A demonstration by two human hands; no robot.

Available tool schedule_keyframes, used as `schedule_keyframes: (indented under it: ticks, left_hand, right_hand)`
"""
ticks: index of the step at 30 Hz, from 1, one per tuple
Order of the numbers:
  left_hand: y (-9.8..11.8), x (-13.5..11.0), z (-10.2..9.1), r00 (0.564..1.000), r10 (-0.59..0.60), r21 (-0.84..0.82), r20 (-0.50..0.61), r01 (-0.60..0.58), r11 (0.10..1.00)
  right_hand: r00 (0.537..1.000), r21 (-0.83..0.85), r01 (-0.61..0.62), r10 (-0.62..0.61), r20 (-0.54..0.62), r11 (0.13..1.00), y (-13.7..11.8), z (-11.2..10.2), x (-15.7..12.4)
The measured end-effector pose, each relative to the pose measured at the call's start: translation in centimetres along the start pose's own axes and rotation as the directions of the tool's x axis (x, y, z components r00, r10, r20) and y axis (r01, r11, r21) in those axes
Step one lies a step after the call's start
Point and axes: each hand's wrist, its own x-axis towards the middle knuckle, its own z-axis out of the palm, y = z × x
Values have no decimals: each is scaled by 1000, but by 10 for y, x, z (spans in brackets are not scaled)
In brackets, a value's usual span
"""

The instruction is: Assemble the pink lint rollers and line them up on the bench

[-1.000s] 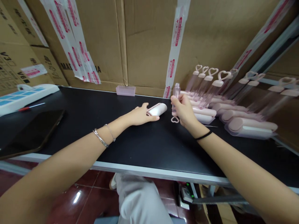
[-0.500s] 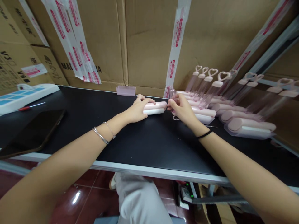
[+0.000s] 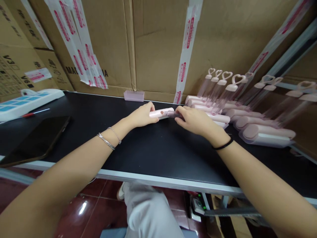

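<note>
A pink and white roller case (image 3: 160, 113) lies on the black table top (image 3: 158, 152). My left hand (image 3: 142, 115) is closed over its left end and holds it down. My right hand (image 3: 195, 119) is wrapped round a clear pink handle (image 3: 172, 114), which lies level with its tip at the case's right end. Most of the handle is hidden under my fingers. Just right of my hands, several more pink roller cases (image 3: 224, 118) lie stacked. Several clear handles with heart-shaped ends (image 3: 224, 86) lean against the cardboard behind them.
Big cardboard boxes (image 3: 158, 49) with pink-printed tape wall off the back. A small pink block (image 3: 134, 96) stands at their foot. A dark tablet (image 3: 34, 140) lies at the left, near the front edge. Behind it is a white and blue tray (image 3: 27, 100) with a red pen (image 3: 33, 113).
My right hand turned the clear handle from upright to level and brought it to the case's right end. My left hand shifted from lying on the case to gripping it.
</note>
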Motion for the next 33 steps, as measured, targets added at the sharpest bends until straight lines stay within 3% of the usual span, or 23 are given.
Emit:
schedule_keyframes:
  ticks: [5,8,11,13,14,17,19,25,29,33]
  left_hand:
    - [0,1,2,999,-35,11,29,35,999]
    - [-4,4,5,995,-75,-94,69,82,992]
    - [-10,8,6,982,-188,-225,14,186,956]
    - [-12,9,5,964,-262,-379,35,255,890]
    - [-11,9,4,958,-269,-475,102,285,833]
    - [-5,7,1,926,-172,-674,336,364,643]
    - [0,6,2,919,-143,-719,367,378,584]
    - [2,7,10,981,-184,-813,56,152,563]
    - [1,8,12,986,-159,-831,-44,52,554]
    - [3,8,13,978,-148,-793,-147,-27,609]
  right_hand:
    - [998,-68,26,-22,60,997,-1,3,0]
    - [996,-82,44,-37,80,996,-2,4,-1]
    - [994,-88,57,-48,98,995,-6,5,-2]
    - [993,-85,60,-51,107,995,-10,5,-2]
    - [993,-85,59,-50,109,995,-12,5,-2]
    - [992,-91,60,-49,118,994,-16,5,-1]
    - [992,-85,64,-54,114,994,-17,5,-1]
    - [1000,-1,22,-22,8,1000,-16,2,-1]
    - [998,26,60,-59,-30,998,-18,-3,-3]
    - [995,31,90,-88,-43,995,-19,-6,-6]
